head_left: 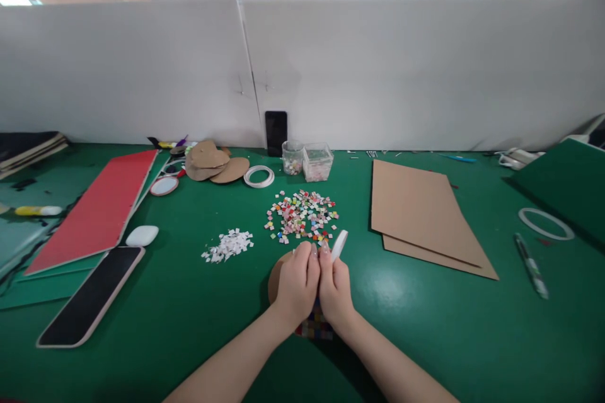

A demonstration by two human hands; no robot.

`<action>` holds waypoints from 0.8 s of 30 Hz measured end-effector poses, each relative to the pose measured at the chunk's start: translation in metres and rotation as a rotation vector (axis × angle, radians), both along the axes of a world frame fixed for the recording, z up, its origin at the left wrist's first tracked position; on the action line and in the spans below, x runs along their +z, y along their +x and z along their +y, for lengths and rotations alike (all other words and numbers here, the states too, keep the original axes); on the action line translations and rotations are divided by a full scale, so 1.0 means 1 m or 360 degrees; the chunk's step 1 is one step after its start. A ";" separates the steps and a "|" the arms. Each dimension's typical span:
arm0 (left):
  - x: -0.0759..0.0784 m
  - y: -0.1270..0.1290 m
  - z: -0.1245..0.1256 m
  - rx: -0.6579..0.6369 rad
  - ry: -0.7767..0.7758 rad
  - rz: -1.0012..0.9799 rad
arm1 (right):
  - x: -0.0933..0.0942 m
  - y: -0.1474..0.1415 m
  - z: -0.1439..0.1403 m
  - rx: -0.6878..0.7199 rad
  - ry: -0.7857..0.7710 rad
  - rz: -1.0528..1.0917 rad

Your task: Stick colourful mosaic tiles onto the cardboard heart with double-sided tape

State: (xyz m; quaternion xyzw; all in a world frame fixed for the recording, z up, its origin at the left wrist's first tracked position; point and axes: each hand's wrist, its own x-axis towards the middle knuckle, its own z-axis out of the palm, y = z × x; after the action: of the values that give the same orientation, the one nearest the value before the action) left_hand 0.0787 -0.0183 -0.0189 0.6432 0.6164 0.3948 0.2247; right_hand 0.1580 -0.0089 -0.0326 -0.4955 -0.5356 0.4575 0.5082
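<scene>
Hands in the head view are meeting at the thumbs. The right hand [336, 289] is apparently gripping a white strip [339, 245], which is sticking out past its bent fingers; the left hand [297, 283] is keeping its fingers curled, and I cannot tell whether it is pinching anything. A patchwork of coloured squares [314, 329] is lying below them, nearer the wrists, and a brown disc [275, 278] is showing at the left hand's outer side. Because the hands are covering much of both, a crooked placement could be escaping notice, and a dropping wrist might nudge the squares. Loose coloured tiles [302, 214] are lying just beyond the fingertips, so a forward push or a swing of the strip could be scattering them. White pieces [230, 245] are sitting farther left; a wide sweep of the left hand might be mixing the two heaps.
</scene>
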 end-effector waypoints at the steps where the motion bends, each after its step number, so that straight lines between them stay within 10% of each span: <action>1: 0.001 0.000 0.000 -0.0004 -0.0015 -0.0018 | 0.000 0.001 0.001 0.0023 0.0045 -0.0025; 24: 0.001 -0.004 0.001 -0.0095 0.0009 -0.0073 | -0.002 0.002 0.003 0.0050 0.0210 -0.0170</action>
State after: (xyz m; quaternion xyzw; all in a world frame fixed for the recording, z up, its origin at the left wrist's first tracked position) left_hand 0.0746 -0.0174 -0.0181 0.6526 0.5906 0.4043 0.2487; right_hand 0.1595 -0.0055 -0.0351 -0.4762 -0.5986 0.4023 0.5031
